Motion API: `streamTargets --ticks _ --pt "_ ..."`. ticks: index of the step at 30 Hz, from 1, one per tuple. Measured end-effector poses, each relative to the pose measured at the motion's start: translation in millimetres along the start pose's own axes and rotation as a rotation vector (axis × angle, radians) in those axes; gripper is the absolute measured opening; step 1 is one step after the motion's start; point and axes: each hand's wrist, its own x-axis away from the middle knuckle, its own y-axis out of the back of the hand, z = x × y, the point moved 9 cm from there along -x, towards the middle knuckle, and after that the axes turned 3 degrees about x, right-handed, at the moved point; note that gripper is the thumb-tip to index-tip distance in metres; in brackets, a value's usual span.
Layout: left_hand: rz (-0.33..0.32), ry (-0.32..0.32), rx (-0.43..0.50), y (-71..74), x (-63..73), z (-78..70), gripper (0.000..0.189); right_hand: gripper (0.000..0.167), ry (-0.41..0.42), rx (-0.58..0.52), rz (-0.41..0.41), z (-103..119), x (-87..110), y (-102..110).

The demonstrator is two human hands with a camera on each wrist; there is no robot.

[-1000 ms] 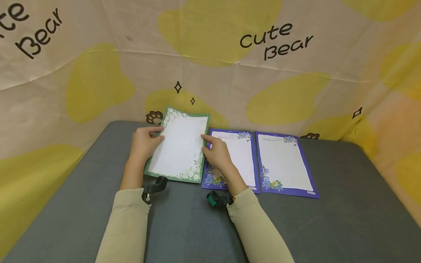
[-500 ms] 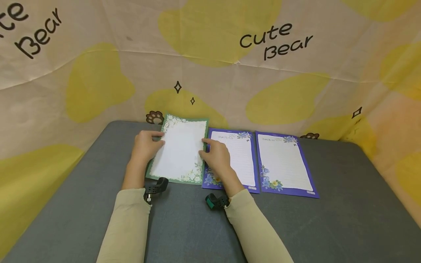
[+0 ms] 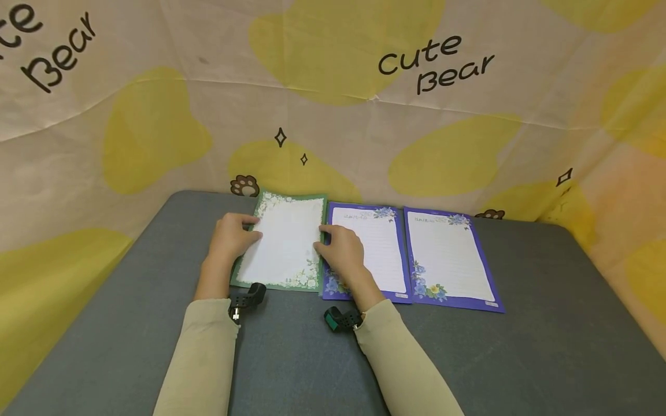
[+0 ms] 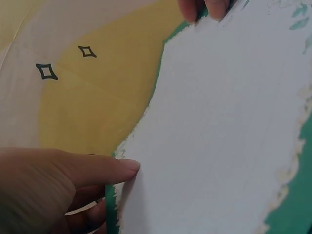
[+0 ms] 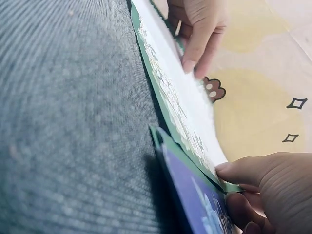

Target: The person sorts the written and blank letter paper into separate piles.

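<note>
Between both hands is a green-bordered sheet of letter paper (image 3: 283,242) with white flowers in its corners. My left hand (image 3: 229,238) pinches its left edge, thumb on the white face and fingers behind, as the left wrist view shows. My right hand (image 3: 343,251) pinches the right edge the same way. In the right wrist view the green sheet (image 5: 183,97) bows up slightly, and more green edging shows beneath it. A purple-bordered sheet (image 3: 382,248) with blue flowers lies right beside it, partly behind my right hand, its left side close against the green one.
A second purple-bordered sheet (image 3: 450,254) lies to the right, with faint writing at its top. All rest on a dark grey table (image 3: 546,323). A cream and yellow printed cloth (image 3: 333,69) hangs behind the table's far edge.
Both hands have brought the green-bordered sheet down and slightly toward me; its top edge now sits lower and flatter by the table. The grip on both edges stays. The purple sheets have barely moved.
</note>
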Motion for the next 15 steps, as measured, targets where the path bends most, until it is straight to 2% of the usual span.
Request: streamTargets --ticks 10,15 --pt "0.03 0.048 -0.071 -5.3 -0.7 5.3 0.05 0.04 0.005 -0.011 -0.029 -1 0.6 0" --pt "0.023 0.039 -0.118 -4.3 1.3 -0.6 0.053 0.034 0.032 -0.057 -0.157 0 2.3 11"
